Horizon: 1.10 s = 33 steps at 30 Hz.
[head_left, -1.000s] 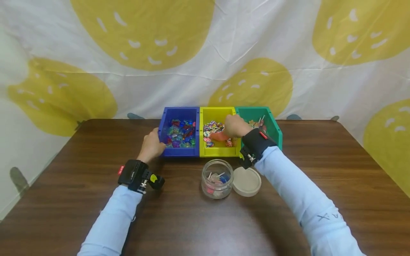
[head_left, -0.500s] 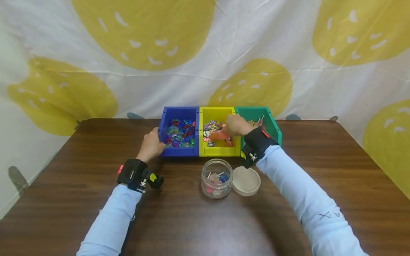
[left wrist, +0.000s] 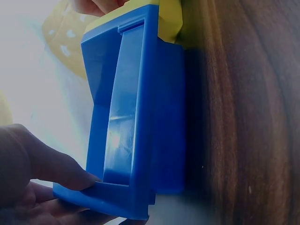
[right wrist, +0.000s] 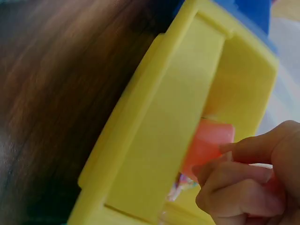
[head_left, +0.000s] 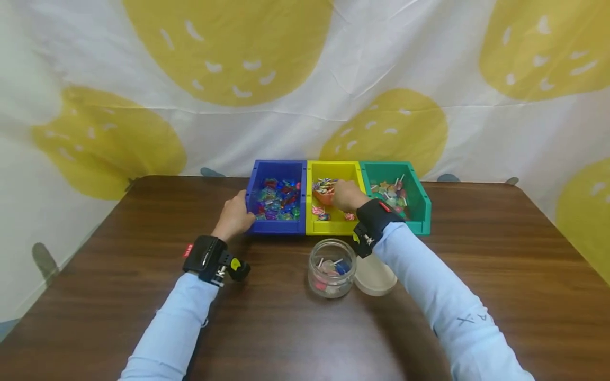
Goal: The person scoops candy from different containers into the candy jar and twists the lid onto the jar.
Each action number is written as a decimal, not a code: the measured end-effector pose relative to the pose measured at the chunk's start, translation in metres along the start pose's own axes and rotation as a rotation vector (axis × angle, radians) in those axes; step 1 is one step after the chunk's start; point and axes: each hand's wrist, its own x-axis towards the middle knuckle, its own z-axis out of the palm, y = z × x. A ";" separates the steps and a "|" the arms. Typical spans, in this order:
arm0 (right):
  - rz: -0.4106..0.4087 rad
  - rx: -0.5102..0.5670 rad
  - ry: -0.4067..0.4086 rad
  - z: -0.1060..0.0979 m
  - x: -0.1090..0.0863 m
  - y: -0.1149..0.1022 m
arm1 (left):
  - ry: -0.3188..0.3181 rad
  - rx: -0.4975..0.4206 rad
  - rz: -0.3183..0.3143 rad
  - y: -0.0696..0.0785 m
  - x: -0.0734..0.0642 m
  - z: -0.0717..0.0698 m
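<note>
The orange scoop [head_left: 324,198] and right hand [head_left: 349,196] have moved toward nine o'clock in the yellow bin [head_left: 330,227].
The left hand [head_left: 234,216] pinches the nine-o'clock wall of the blue bin [head_left: 278,227], thumb inside, fingers outside; the scoop sits among lollipops [head_left: 324,184], the right hand's fingers curled round it; the glass jar [head_left: 329,291] stands near the yellow bin's six o'clock, the white lid [head_left: 375,278] at the jar's three o'clock.

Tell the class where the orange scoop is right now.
In the head view, the orange scoop is inside the yellow bin, between the blue bin on the left and the green bin on the right, held by the right hand.
</note>
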 end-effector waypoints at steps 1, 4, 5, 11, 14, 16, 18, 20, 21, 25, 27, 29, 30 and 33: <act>0.021 0.010 -0.014 0.000 -0.001 0.000 | -0.005 0.002 0.000 0.000 0.001 0.001; 0.013 -0.041 -0.034 -0.022 -0.028 -0.019 | -0.005 -0.007 0.006 0.003 0.000 0.000; 0.006 -0.044 -0.068 -0.033 -0.040 -0.029 | -0.004 -0.013 0.009 0.004 -0.002 -0.001; -0.006 -0.055 -0.090 -0.079 -0.106 -0.076 | -0.022 -0.010 0.019 0.013 -0.012 -0.010; -0.003 -0.028 -0.036 -0.048 -0.083 -0.060 | -0.022 -0.015 0.014 0.013 -0.011 -0.009; -0.010 -0.023 -0.002 -0.027 -0.066 -0.047 | -0.026 -0.022 0.008 0.012 -0.010 -0.009; 0.001 -0.034 -0.006 -0.036 -0.077 -0.056 | -0.028 -0.026 0.005 0.013 -0.011 -0.009; 0.000 -0.026 0.038 -0.053 -0.098 -0.069 | -0.025 -0.027 0.005 0.012 -0.010 -0.009; 0.005 -0.017 0.048 -0.063 -0.109 -0.076 | -0.023 -0.023 0.008 0.012 -0.010 -0.009; 0.043 0.012 0.038 -0.096 -0.135 -0.096 | -0.025 -0.017 0.012 0.011 -0.008 -0.007; 0.069 0.051 -0.013 -0.106 -0.137 -0.097 | -0.031 -0.015 0.010 0.011 -0.007 -0.006; 0.102 0.073 -0.101 -0.103 -0.124 -0.089 | -0.035 -0.017 0.005 0.011 -0.006 -0.005; 0.109 0.079 -0.119 -0.096 -0.114 -0.082 | -0.035 -0.017 0.006 0.011 -0.006 -0.005; 0.046 0.057 -0.044 -0.049 -0.073 -0.051 | -0.035 -0.022 0.005 0.012 -0.007 -0.005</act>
